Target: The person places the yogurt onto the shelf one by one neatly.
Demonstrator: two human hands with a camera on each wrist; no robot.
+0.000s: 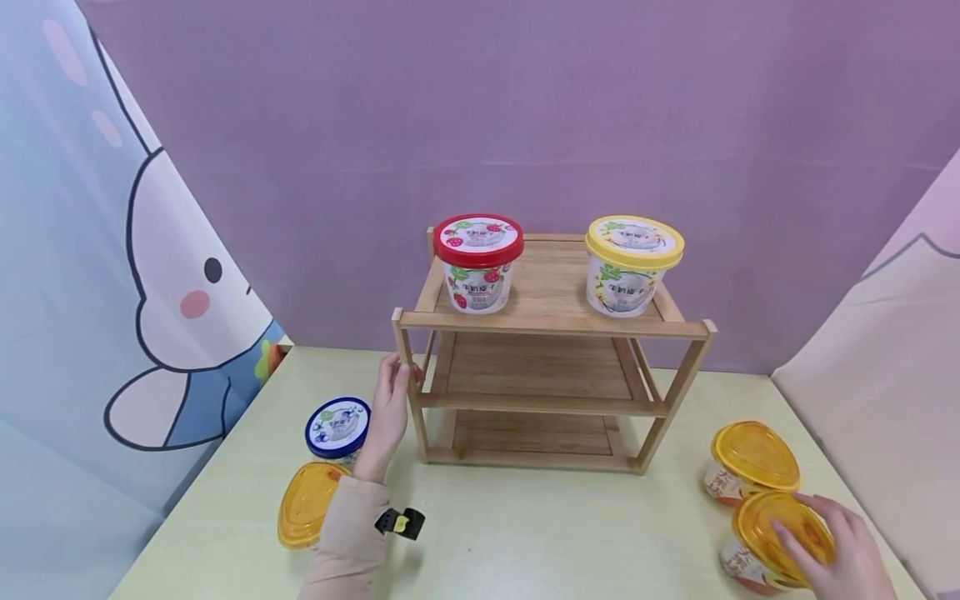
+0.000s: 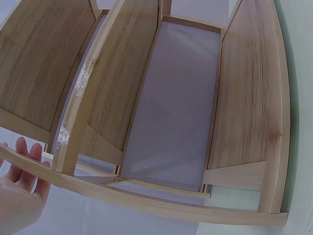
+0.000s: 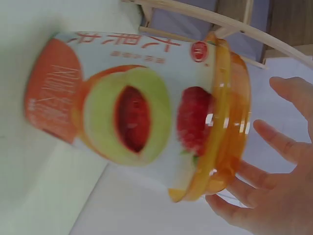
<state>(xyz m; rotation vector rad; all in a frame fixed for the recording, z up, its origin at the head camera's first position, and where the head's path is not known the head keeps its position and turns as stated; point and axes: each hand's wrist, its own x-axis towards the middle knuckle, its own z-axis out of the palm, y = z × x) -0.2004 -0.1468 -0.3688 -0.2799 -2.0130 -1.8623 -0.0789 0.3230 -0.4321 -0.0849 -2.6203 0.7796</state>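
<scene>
A three-tier wooden rack (image 1: 540, 406) stands at the middle of the table. My left hand (image 1: 392, 400) is at its left front post, and in the left wrist view the fingers (image 2: 35, 152) pass behind the post and wrap round it. At the front right, my right hand (image 1: 847, 546) is over a paper cup (image 1: 780, 542) with an orange see-through lid. The right wrist view shows this cup (image 3: 132, 105) upright on the table, printed with fruit, the spread fingers (image 3: 276, 139) beside its lid (image 3: 230, 122).
On the rack's top tier are a red-lidded tub (image 1: 478, 267) and a yellow-lidded tub (image 1: 630, 267). Another orange-lidded cup (image 1: 753, 462) stands just behind the right hand's cup. Left of the rack are a blue-lidded tub (image 1: 337, 429) and an orange-lidded cup (image 1: 307, 504), partly hidden by my left arm.
</scene>
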